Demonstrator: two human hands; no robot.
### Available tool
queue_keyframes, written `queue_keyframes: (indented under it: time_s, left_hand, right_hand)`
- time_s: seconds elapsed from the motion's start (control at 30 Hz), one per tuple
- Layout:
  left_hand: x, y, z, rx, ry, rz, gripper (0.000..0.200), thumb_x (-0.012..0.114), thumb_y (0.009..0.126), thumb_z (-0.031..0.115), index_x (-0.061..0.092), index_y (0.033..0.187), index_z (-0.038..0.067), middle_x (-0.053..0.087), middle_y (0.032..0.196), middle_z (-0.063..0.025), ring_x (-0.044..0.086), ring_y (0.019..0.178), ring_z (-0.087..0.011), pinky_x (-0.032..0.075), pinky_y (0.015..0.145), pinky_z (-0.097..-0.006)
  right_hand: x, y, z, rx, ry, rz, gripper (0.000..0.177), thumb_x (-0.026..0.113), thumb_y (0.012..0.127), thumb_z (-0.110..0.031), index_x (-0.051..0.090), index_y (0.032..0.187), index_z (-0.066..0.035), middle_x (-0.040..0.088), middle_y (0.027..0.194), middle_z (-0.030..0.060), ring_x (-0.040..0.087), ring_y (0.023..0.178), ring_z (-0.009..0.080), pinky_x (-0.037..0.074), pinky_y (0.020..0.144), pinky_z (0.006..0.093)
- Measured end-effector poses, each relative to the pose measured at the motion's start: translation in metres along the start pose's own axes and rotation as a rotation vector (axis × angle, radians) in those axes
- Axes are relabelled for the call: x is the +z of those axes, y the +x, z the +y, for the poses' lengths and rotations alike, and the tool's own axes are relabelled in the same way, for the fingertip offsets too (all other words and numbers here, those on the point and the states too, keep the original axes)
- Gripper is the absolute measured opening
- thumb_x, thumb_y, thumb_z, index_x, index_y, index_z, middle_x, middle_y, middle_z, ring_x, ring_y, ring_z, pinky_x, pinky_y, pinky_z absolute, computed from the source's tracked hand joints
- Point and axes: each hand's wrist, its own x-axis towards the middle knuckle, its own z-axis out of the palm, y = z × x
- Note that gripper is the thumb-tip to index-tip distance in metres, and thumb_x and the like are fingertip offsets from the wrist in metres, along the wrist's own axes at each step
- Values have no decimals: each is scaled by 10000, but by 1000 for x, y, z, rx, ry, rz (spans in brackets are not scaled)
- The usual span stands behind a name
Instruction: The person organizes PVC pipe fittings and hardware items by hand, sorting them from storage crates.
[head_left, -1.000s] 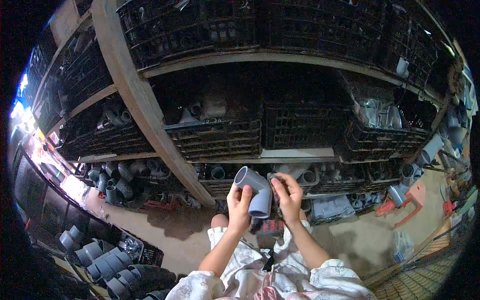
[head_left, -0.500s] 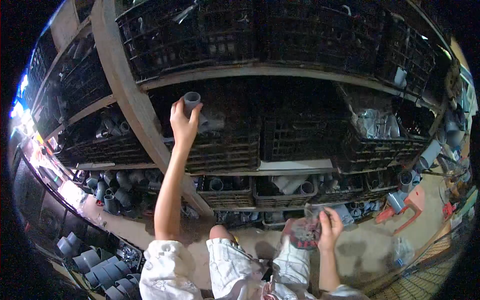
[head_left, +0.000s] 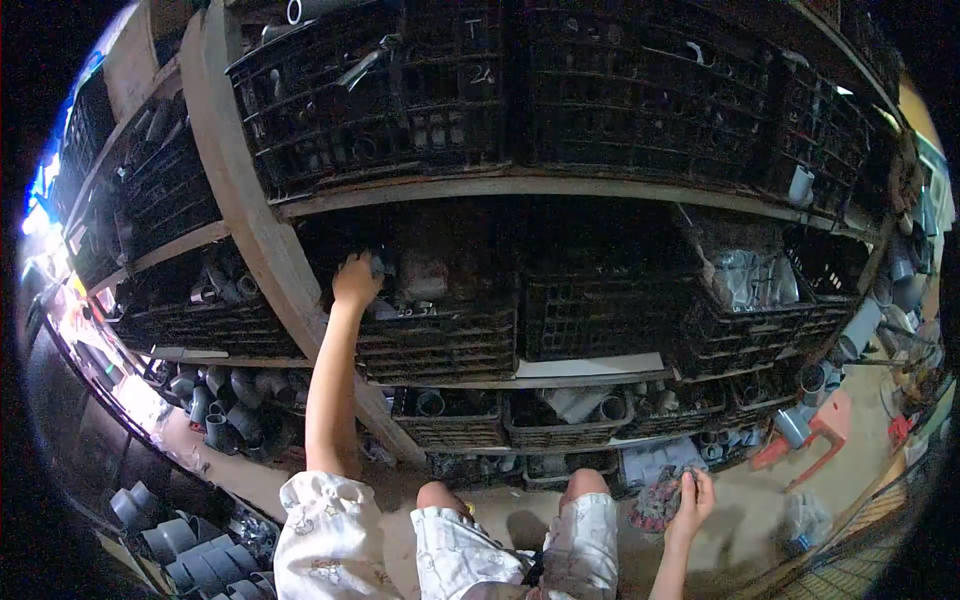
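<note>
My left hand [head_left: 355, 284] reaches over the front of a black plastic crate [head_left: 440, 345] on the middle shelf. Its fingers are curled at a grey pipe fitting [head_left: 378, 265], only part of which shows in the shadow. A pale, label-like piece [head_left: 425, 287] lies in the same crate, right of the hand. Low on the right, my right hand [head_left: 693, 502] pinches a clear plastic bag with red print [head_left: 655, 507], which hangs beside my knee. What is inside the bag is hard to make out.
A wooden post [head_left: 245, 190] stands just left of my left arm. Large black crates [head_left: 640, 90] fill the shelf above. Grey pipe fittings [head_left: 205, 565] are heaped at lower left. A red plastic stool [head_left: 825, 430] lies on the floor at right.
My left hand has lowered the grey fitting from in front of the shelf into the crate. The right hand and bag have moved right and down. The view has tilted upward.
</note>
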Motion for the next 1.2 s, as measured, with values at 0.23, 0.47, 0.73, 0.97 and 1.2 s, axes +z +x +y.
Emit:
queue_keyframes:
  time_s: [0.23,0.47,0.73,0.97,1.2]
  left_hand:
    - [-28,-16,37,111,41,74,455,606,710,244,487,1119,87,477,1108,-154,463,1011,-340,402,841,-403]
    - [-38,-14,118,492,-183,-493,410,575,738,258,511,1097,71,502,1111,-150,446,1061,-295,351,905,-376]
    - [13,-5,163,377,-235,-380,471,395,838,309,379,1204,13,302,1288,-192,298,1182,-285,237,979,-357]
    - [15,2,165,361,-216,-385,504,438,799,330,397,1192,17,324,1272,-192,314,1176,-285,261,963,-358]
    - [17,-1,162,346,-212,-369,538,480,759,351,416,1179,21,347,1257,-193,329,1170,-285,285,946,-359]
  right_hand:
    - [5,-3,10,52,32,27,120,561,783,-75,544,863,13,529,752,15,490,642,89,424,596,229]
    - [4,1,18,39,-40,1,125,566,783,-76,551,870,12,522,755,-1,452,667,60,387,611,202]
    - [-11,-1,10,20,-102,107,148,564,788,-85,542,891,18,507,781,8,452,692,77,390,624,221]
    - [-32,3,18,53,-68,134,153,558,788,-79,522,901,18,510,783,28,480,670,93,418,623,229]
    - [-6,-3,20,101,-3,70,137,570,779,-77,539,872,17,521,748,17,497,659,91,424,616,226]
